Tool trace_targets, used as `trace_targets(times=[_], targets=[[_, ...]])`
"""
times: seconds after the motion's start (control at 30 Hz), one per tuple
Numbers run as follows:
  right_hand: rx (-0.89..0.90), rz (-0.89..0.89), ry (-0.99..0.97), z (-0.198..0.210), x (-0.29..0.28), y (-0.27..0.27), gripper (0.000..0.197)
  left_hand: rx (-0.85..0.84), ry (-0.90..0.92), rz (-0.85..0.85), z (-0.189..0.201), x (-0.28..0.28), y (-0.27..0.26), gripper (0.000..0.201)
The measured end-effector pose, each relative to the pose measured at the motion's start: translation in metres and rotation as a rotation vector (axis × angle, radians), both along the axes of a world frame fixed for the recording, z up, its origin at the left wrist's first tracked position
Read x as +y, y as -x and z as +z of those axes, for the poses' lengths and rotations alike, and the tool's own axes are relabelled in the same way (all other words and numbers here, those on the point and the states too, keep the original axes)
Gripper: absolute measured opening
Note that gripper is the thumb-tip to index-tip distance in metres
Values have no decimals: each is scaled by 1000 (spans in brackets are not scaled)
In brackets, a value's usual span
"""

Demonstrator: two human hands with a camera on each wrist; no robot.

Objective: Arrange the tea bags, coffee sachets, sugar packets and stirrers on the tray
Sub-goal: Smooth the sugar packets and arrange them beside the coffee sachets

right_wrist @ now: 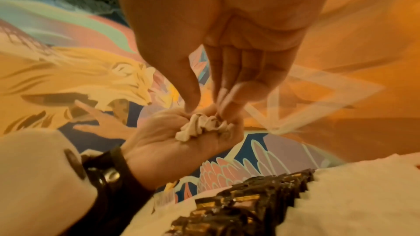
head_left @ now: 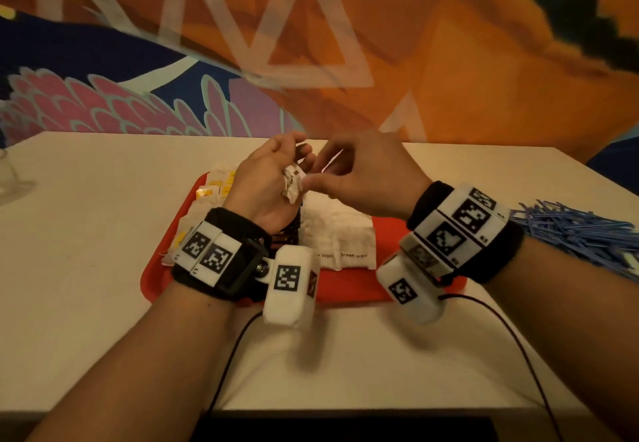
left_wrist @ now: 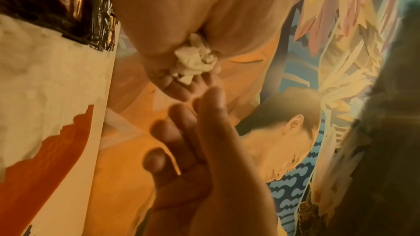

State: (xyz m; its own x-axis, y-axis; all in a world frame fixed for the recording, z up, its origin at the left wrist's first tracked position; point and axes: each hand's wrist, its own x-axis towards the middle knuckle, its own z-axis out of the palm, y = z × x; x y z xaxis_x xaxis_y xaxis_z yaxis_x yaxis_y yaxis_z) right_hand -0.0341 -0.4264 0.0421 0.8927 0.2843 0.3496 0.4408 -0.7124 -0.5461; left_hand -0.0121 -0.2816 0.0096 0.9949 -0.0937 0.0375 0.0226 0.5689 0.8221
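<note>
My left hand (head_left: 276, 172) is raised palm-up over the red tray (head_left: 345, 289) and grips a crumpled white sugar packet (head_left: 293, 182). My right hand (head_left: 321, 172) meets it from the right, thumb and forefinger pinching the top of that packet (right_wrist: 200, 126). The left wrist view shows the packet (left_wrist: 195, 58) tucked in the curled left fingers (left_wrist: 179, 87). On the tray lie tea bags with yellow tags (head_left: 214, 189) at the left, dark coffee sachets (head_left: 287, 234) in the middle and white brown-sugar packets (head_left: 339, 234) at the right. Blue stirrers (head_left: 574, 230) lie heaped on the table, right of the tray.
A clear glass (head_left: 10, 179) stands at the table's left edge. Two black cables (head_left: 235, 355) run from my wrists over the near edge of the white table (head_left: 86, 234). A painted mural wall stands right behind the table.
</note>
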Motion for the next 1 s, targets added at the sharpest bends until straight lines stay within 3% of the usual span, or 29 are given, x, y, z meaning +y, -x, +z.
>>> trace_targets(times=[0.27, 0.4, 0.53, 0.6, 0.73, 0.8, 0.9, 1.0], targets=[[347, 32, -547, -18, 12, 17, 15, -75, 138, -8, 3, -9, 24, 19], [366, 44, -731, -20, 14, 30, 17, -82, 197, 42, 5, -9, 32, 21], [374, 43, -949, -14, 9, 40, 23, -47, 215, 198, 6, -1, 34, 25], [367, 49, -970, -10, 5, 42, 23, -39, 121, 243, 7, 6, 38, 23], [318, 51, -871, -5, 3, 41, 23, -167, -421, 133, 9, 13, 51, 42], [304, 38, -836, -3, 2, 41, 23, -278, -609, 103, 9, 14, 55, 33], [349, 21, -912, 1, 1, 42, 23, -322, -589, 93, 10, 16, 57, 12], [405, 2, -1053, 0, -1, 41, 24, -303, -520, 30, 11, 15, 62, 11]])
